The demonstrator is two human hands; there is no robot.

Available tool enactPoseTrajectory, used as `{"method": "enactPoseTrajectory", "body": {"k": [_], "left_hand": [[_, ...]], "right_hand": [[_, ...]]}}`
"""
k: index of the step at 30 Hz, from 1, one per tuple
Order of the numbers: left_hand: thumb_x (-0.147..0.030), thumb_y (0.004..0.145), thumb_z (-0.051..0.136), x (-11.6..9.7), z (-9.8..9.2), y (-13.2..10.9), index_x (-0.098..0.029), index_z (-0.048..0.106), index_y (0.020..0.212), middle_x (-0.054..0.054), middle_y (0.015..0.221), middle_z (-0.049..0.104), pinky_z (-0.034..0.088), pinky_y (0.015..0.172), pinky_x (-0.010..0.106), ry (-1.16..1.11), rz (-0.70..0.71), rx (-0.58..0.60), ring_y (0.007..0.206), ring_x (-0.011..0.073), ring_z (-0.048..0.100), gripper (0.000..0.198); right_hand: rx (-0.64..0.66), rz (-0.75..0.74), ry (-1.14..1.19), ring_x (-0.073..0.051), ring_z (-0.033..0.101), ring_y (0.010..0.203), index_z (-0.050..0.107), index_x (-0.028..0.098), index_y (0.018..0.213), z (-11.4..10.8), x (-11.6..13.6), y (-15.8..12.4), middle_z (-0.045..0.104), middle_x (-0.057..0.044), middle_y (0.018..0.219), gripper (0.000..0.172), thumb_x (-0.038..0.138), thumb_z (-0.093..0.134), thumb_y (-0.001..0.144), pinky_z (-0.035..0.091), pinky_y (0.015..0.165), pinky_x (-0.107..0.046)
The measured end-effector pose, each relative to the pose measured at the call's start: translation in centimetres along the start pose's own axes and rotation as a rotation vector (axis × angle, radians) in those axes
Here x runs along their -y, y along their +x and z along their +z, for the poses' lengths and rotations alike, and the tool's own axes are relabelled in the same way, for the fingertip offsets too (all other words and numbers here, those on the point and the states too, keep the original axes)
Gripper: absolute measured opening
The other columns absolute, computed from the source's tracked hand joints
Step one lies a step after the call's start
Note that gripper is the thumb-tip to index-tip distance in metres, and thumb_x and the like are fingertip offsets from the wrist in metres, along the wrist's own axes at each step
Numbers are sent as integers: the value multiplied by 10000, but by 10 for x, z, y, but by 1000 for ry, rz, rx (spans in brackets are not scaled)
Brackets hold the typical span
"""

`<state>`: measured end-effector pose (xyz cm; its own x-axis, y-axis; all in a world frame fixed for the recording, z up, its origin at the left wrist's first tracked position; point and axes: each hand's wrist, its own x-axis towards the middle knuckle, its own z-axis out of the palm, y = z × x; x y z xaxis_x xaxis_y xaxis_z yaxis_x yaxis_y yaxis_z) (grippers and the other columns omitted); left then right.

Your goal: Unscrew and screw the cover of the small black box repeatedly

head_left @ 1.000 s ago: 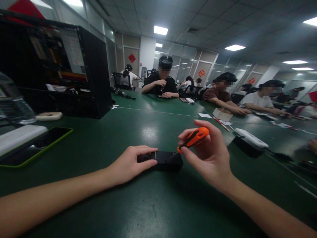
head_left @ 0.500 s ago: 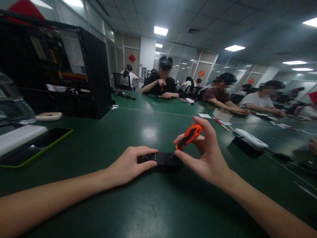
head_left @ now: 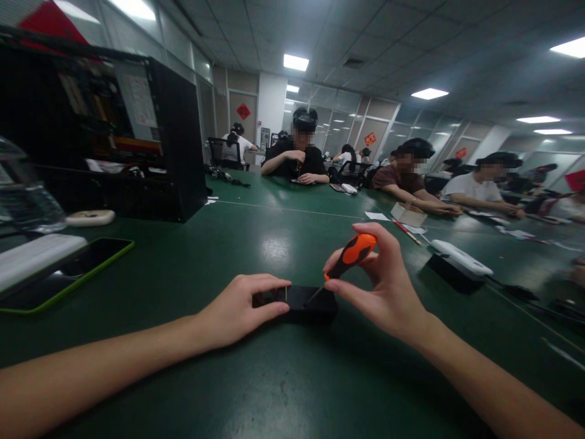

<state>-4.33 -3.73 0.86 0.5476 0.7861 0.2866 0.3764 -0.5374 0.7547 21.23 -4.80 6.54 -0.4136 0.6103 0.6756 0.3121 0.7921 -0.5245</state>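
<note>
A small black box-shaped device [head_left: 315,308] lies on the green table [head_left: 256,390] in front of me. My left hand [head_left: 242,308] grips its left end between thumb and fingers. Between the thumb and fingers of my right hand [head_left: 388,292] is an orange and black screwdriver [head_left: 351,255]. It is tilted, with its handle up to the right and its thin shaft running down to the top of the black device. The tip meets the device near a small hole; whether a screw sits there is too dark to tell.
An open black computer case [head_left: 178,140] stands at the left, with a green-edged phone [head_left: 86,268] and a clear plastic bottle [head_left: 27,189] near it. At the right are a white device [head_left: 461,257] and a small box [head_left: 409,214]. A co-worker [head_left: 297,155] sits across the table.
The screwdriver has turned in my right hand, its orange and black pattern showing a different side. My left hand still holds the device. The view has shifted slightly.
</note>
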Motion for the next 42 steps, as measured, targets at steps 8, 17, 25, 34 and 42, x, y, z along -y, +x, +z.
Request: {"method": "enactPoseTrajectory", "body": {"k": [8,17,25,34,42], "left_hand": [[-328,935,664,-1,-1,1,-202,698,1265,66,1203,732,509,929,333,7,11,-1,1061,235,670,354],[-335,937,666,-3,-1,0,-197,699,1261,62,1208,733,511,921,317,7,8,4,1071,232,674,354],[-341,927,681,-3,-1,1,-195,704,1256,59,1198,738,519,905,323,16,-3,-9,1055,236,678,361],[-337,934,674,-5,-2,1,-183,700,1261,65,1203,736,513,883,316,26,-14,-1,1054,233,676,362],[-342,934,675,-5,-2,0,-188,698,1265,62,1206,734,511,881,317,29,-14,-4,1055,234,674,366]], "right_hand": [[60,57,123,-185,705,1000,82,392,1572,3,1,-4,704,-32,1097,879,173,644,933,579,940,-436],[-25,98,143,-185,716,940,203,365,1498,5,-10,0,694,-15,1017,803,217,706,889,611,872,-404],[-131,32,10,-200,722,897,271,377,1480,-16,-20,8,677,-3,969,797,197,729,853,632,848,-403],[-78,75,46,-177,705,903,218,345,1501,-11,-23,4,679,-10,990,824,216,725,864,604,860,-387],[-77,62,66,-178,681,942,314,377,1439,-12,-17,7,629,-12,1044,720,194,710,866,610,863,-371]]}}
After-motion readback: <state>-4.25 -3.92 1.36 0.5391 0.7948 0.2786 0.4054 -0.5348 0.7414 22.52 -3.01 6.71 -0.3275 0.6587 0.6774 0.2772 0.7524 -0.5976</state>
